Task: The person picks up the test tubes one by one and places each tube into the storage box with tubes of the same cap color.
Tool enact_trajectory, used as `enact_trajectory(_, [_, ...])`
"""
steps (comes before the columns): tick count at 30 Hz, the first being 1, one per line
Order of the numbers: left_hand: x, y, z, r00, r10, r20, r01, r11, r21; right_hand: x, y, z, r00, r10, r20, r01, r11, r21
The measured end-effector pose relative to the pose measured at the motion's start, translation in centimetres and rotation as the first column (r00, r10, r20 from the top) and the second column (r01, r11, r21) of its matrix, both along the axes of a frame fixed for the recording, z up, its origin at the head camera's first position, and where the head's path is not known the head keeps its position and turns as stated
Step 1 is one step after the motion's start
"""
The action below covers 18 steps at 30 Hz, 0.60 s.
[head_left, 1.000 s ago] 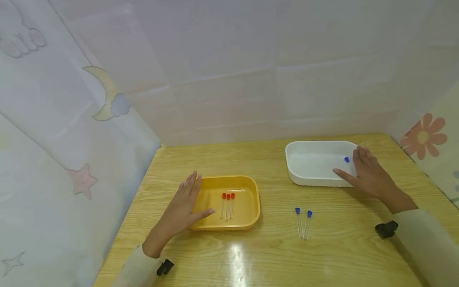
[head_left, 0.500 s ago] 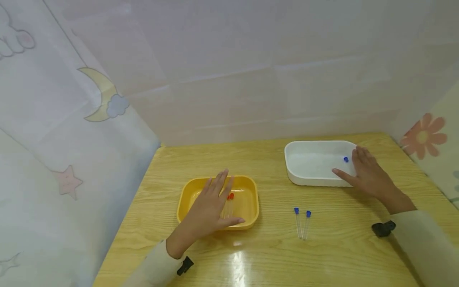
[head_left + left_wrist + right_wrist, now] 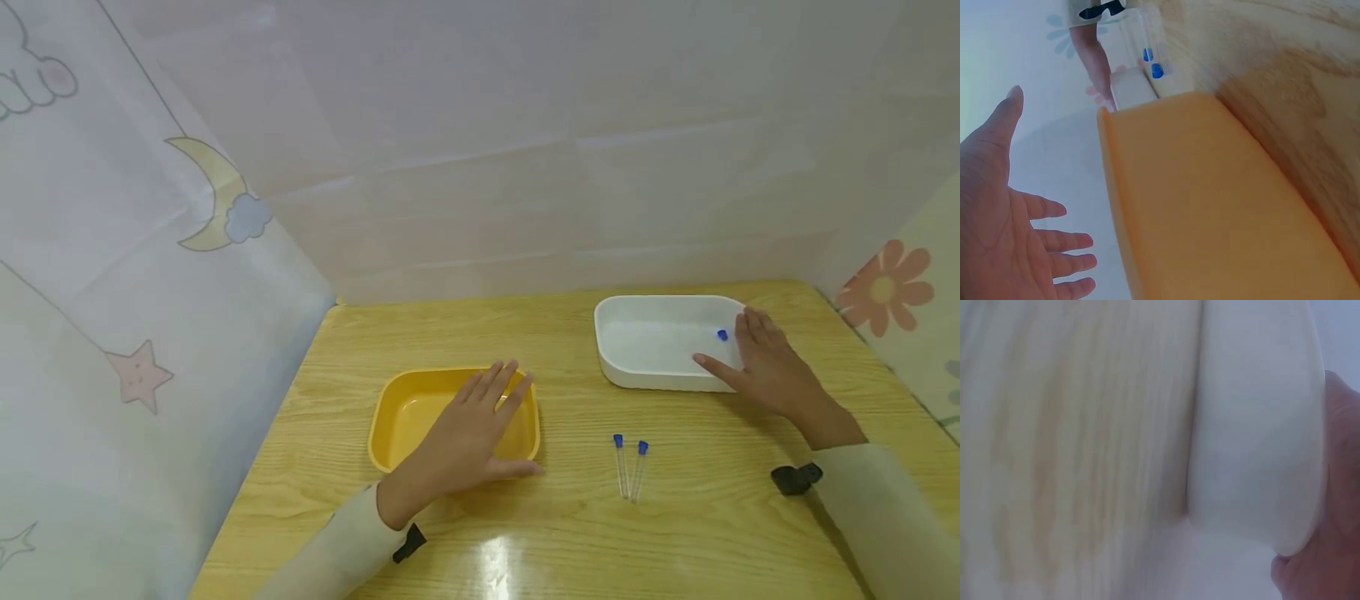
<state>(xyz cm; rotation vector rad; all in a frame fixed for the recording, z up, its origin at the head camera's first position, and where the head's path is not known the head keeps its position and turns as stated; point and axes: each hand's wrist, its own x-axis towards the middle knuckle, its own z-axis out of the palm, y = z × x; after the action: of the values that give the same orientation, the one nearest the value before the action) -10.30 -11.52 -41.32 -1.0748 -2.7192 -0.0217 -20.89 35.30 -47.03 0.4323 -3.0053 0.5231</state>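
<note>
My left hand (image 3: 461, 437) hovers over the yellow tray (image 3: 378, 425), its fingers straight and thumb spread. In the left wrist view it stands apart from the tray's rim (image 3: 1110, 137) and holds nothing. The red-capped tubes inside that tray are hidden behind the hand. At the right end of the white tray (image 3: 615, 371), my right hand (image 3: 772, 367) rests by the rim with straight fingers, the thumb reaching over the front edge. A blue cap (image 3: 722, 335) shows inside the white tray near those fingers.
Two clear tubes with blue caps (image 3: 618, 440) lie on the wooden table (image 3: 570, 533) between the trays, towards the front. Behind the table stands a pale wall covering (image 3: 525, 167), with printed shapes on both sides.
My left hand has moved rightwards from the yellow tray's left edge to over its right half, and the red-capped tubes have gone out of sight behind it. My right hand stays put.
</note>
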Motion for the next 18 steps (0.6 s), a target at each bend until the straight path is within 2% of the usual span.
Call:
enact_trajectory(5, [0.2, 0.8, -0.4, 1.0, -0.015, 0.025, 0.015, 1.0, -0.017, 0.0, -0.1, 0.0, 1.0, -0.005, 0.0, 0.005, 1.0, 0.003])
enact_trajectory(18, [-0.3, 2.8, -0.7, 0.998, -0.057, -0.029, 0.054, 0.994, -0.093, 0.3, -0.3, 0.2, 1.0, -0.006, 0.003, 0.006, 1.0, 0.005])
